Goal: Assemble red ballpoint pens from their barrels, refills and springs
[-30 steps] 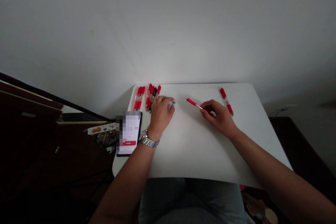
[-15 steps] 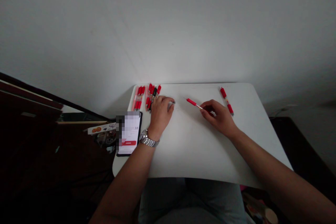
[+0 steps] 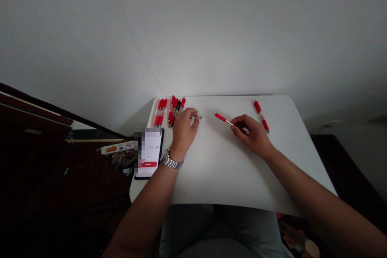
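Observation:
My right hand (image 3: pixel 252 135) is closed on a red-gripped pen (image 3: pixel 220 117), pinching its rear part. The pen's thin bare point faces left and slightly away from me, above the white table (image 3: pixel 229 177). My left hand (image 3: pixel 184 131) rests near the table's left side, with its index finger lifted away from the thumb. Just beyond the thumb tip sits a small silver metal piece (image 3: pixel 201 117), which looks like a pen tip. Several red pens (image 3: pixel 170 117) and a black one (image 3: pixel 178 105) lie beside my left hand, partly hidden by it.
A phone (image 3: pixel 151 157) with a lit screen lies at the table's left edge. Another group of red pens (image 3: pixel 159 119) lies beyond it. One red pen (image 3: pixel 261 117) rests by itself at the right. A wall (image 3: pixel 211 48) stands behind the table.
My left index finger has lifted and drawn back from the small silver piece, which stays in place by the thumb. My right hand and its pen have hardly moved.

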{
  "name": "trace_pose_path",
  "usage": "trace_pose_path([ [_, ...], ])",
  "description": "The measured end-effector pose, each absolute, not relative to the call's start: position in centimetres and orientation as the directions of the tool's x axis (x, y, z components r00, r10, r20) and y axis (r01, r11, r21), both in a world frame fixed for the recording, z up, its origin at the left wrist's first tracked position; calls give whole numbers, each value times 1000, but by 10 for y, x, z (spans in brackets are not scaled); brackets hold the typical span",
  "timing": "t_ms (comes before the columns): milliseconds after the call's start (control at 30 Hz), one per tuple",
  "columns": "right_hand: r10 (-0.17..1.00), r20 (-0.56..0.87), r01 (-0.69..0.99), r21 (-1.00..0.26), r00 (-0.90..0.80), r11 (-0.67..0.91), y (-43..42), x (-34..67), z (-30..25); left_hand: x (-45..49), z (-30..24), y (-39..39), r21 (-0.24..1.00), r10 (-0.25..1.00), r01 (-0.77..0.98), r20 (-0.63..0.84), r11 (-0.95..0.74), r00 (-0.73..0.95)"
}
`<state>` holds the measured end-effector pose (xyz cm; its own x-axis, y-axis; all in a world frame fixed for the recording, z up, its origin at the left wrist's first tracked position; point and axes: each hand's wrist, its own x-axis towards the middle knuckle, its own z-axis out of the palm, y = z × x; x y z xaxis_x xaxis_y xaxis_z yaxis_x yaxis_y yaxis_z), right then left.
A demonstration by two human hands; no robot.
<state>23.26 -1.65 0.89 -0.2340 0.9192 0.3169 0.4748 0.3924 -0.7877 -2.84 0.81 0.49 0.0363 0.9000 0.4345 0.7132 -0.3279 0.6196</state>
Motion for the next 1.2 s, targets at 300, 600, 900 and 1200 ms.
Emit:
trace_pose_path([
  [300, 913, 322, 467, -786, -250, 405, -17, 233, 9, -23, 8, 9, 795, 910, 515, 409, -320, -67],
  [600, 906, 328, 473, -775, -267, 420, -17, 232, 11, -19, 7, 12, 911, 933, 246, 356, -331, -61],
  [900, 907, 324, 472, -777, -267, 417, -18, 231, 13, -10, 12, 4, 965, 965, -17, 259, -261, -47],
  [1200, 907, 314, 482, -771, -282, 416, -17, 233, 9, -10, 8, 3, 972, 973, -44, 230, -231, -35],
])
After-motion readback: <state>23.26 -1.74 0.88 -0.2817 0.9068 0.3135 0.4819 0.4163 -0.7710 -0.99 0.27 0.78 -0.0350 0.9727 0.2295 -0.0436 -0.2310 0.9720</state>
